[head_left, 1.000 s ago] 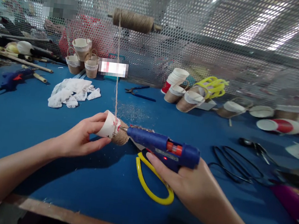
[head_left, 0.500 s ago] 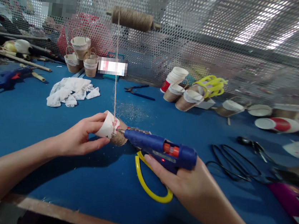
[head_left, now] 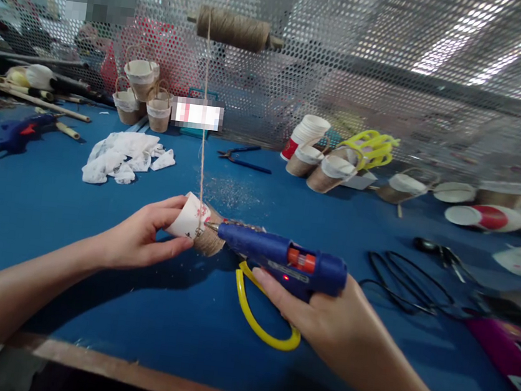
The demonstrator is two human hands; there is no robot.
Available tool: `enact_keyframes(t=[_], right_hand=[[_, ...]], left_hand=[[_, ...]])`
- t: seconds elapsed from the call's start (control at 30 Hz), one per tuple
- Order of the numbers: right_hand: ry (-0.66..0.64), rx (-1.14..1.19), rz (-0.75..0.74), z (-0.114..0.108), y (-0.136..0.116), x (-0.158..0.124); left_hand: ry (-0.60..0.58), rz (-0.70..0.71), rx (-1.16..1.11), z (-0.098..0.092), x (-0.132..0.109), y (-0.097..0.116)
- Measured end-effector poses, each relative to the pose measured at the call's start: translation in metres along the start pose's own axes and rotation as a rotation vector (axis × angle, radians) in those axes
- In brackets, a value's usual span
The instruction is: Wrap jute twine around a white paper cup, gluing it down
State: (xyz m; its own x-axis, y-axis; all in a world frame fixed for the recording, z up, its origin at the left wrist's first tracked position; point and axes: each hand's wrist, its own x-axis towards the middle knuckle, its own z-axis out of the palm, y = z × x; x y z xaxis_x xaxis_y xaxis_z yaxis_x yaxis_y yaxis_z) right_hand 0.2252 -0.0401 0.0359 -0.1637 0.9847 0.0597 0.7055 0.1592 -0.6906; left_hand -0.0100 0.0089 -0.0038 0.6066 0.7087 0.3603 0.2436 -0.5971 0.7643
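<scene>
My left hand (head_left: 147,236) grips a white paper cup (head_left: 187,217) by its open end, the cup lying tilted on its side. Brown twine (head_left: 209,240) is wound round the cup's other end. A single strand (head_left: 202,151) runs from the cup up to a twine roll (head_left: 232,29) on a stick. My right hand (head_left: 317,315) is closed round a blue glue gun (head_left: 276,257), whose metal nozzle meets the cup at the edge of the winding. Yellow-handled scissors (head_left: 267,340) lie beneath the gun, their blades largely hidden.
Crumpled white cloth (head_left: 124,155) lies at the left, near a second blue glue gun (head_left: 25,131). Pliers (head_left: 246,159) are behind the cup. Twine-wrapped cups (head_left: 331,172) stand at the back. Black-handled scissors (head_left: 400,287) and a purple object (head_left: 501,348) lie right.
The view has shifted very slightly. The glue gun and the cup have moved a little to the right and up in the picture; both hands keep their holds.
</scene>
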Motion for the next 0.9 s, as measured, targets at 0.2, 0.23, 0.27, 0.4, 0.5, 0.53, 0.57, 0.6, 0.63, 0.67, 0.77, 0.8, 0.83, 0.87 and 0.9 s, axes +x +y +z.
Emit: enact_keyframes(t=[0.2,0.23,0.27,0.4,0.5,0.53,0.57,0.6,0.63,0.67,0.77,0.8,0.83,0.87,0.9], right_hand=[[0.024,0.045,-0.095,0.003,0.002,-0.002],[0.027,0.042,-0.093,0.004,0.002,-0.002],[0.026,0.037,-0.088,0.004,0.001,-0.002],[0.035,0.028,-0.085,0.004,0.001,-0.003],[0.022,0.039,-0.08,0.004,0.002,-0.003],[0.011,0.045,-0.069,0.003,0.002,-0.002],[-0.004,0.053,-0.051,0.002,0.002,-0.002],[-0.018,0.063,-0.029,0.001,0.001,-0.002],[-0.032,0.073,-0.007,-0.001,0.001,-0.002],[-0.042,0.081,0.012,-0.002,0.0,-0.002],[-0.055,0.075,0.055,-0.008,-0.001,-0.001],[-0.06,0.067,0.064,-0.009,0.0,-0.001],[-0.067,0.06,0.072,-0.01,0.0,0.0],[-0.078,0.054,0.076,-0.011,0.0,0.0],[-0.088,0.049,0.075,-0.012,0.0,0.001]], left_hand=[[0.016,-0.006,-0.01,0.0,0.001,0.0],[0.018,-0.008,-0.007,0.0,0.001,0.001],[0.019,-0.01,-0.005,0.0,0.002,0.001],[0.018,-0.002,-0.016,0.0,0.002,0.004],[0.017,0.008,-0.012,-0.001,0.002,0.004],[0.016,0.014,-0.005,-0.001,0.001,0.004],[0.014,0.023,0.003,-0.001,0.001,0.003],[0.009,0.035,0.01,-0.001,0.001,0.003],[0.004,0.05,0.013,-0.001,0.001,0.003],[-0.002,0.066,0.015,-0.001,0.0,0.003],[-0.011,0.108,0.015,0.0,0.001,0.004],[-0.007,0.125,0.016,0.0,0.001,0.004],[-0.002,0.14,0.021,0.0,0.001,0.004],[0.002,0.152,0.027,0.0,0.001,0.005],[0.006,0.163,0.035,0.0,0.001,0.005]])
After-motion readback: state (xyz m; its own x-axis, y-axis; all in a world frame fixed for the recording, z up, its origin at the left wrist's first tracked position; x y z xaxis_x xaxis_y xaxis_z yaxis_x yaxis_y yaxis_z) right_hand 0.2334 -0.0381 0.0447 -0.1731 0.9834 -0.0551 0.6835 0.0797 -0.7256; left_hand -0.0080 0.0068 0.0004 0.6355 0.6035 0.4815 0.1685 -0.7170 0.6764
